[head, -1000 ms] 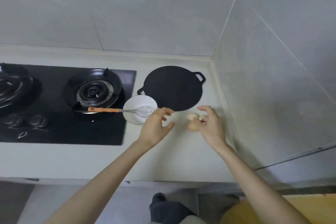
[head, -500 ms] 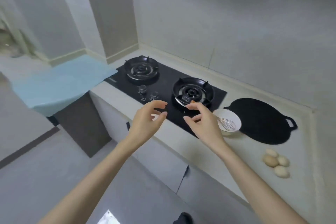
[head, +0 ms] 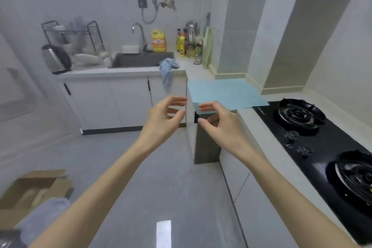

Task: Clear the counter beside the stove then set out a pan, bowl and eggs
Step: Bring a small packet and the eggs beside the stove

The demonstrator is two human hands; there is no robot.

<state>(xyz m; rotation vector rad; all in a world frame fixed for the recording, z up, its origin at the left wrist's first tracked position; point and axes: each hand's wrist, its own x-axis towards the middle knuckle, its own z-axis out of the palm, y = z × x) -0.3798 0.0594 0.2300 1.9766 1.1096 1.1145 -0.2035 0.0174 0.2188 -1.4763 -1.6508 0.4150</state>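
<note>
Two bare hands hover over the floor, away from the cooking side of the room. The left hand (head: 161,115) and the right hand (head: 217,123) face each other at about the same height, close but not touching. Each grip is loose and half-wide, with the fingers gently curled and the thumb apart from them, and neither holds anything.

Of the pan, the bowl and the eggs nothing shows in this view, so their place cannot be told. The stove (head: 314,137) runs along the right, with a pale strip of worktop (head: 269,143) in front of it. A speck of orange at the picture's right edge is too small to name. Past the stove's far end lies a light blue mat (head: 225,92). Across the room stand a sink (head: 141,59), a kettle (head: 56,58) and a row of bottles (head: 187,44).

Judging from the task alone, the eggs will be light, smooth and brittle, and apt to roll. They are best cradled round the middle with soft fingertips and set down gently. The pan is likely the heaviest and stiffest piece, best taken by a handle. The bowl is probably rigid and perhaps breakable, so a hold at the rim or under the base would suit it.
</note>
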